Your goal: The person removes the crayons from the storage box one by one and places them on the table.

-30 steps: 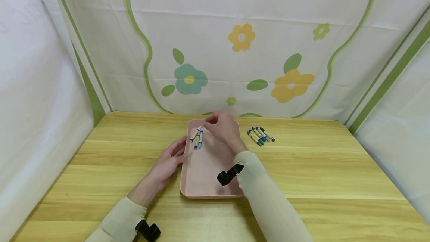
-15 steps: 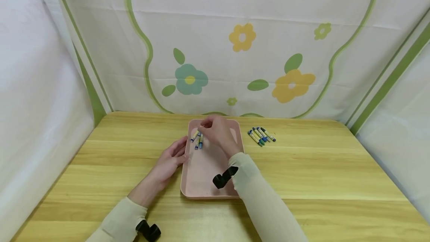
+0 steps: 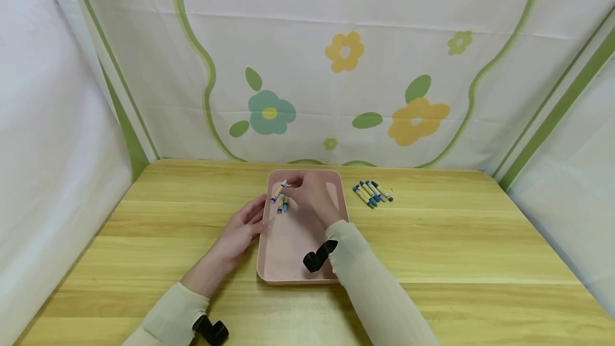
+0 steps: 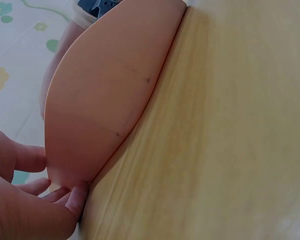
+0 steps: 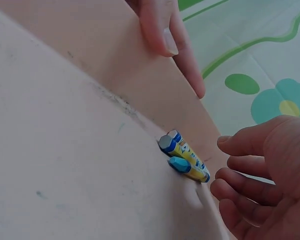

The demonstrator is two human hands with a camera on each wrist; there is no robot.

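Note:
Near the far left corner of the pink tray (image 3: pixel 300 244), three yellow-wrapped crayons (image 5: pixel 186 156) lie close together, one with a light blue tip. My right hand (image 3: pixel 312 194) is over them inside the tray and hides part of them in the head view. The right wrist view shows its thumb and fingers loosely bent beside the crayons, with nothing between them. My left hand (image 3: pixel 240 231) holds the tray's left wall, thumb over the rim and fingers along the outside. In the left wrist view its fingertips touch the outer wall (image 4: pixel 100 100) close to the tabletop.
Several more crayons (image 3: pixel 370 194) lie in a group on the wooden table (image 3: pixel 456 244), right of the tray. A white curtain (image 3: pixel 307 68) with printed flowers hangs behind the table's far edge, and plain fabric stands at both sides.
My right hand has moved left and a little nearer, from the tray's far end to beside the crayons. The left hand and the tray stay in place.

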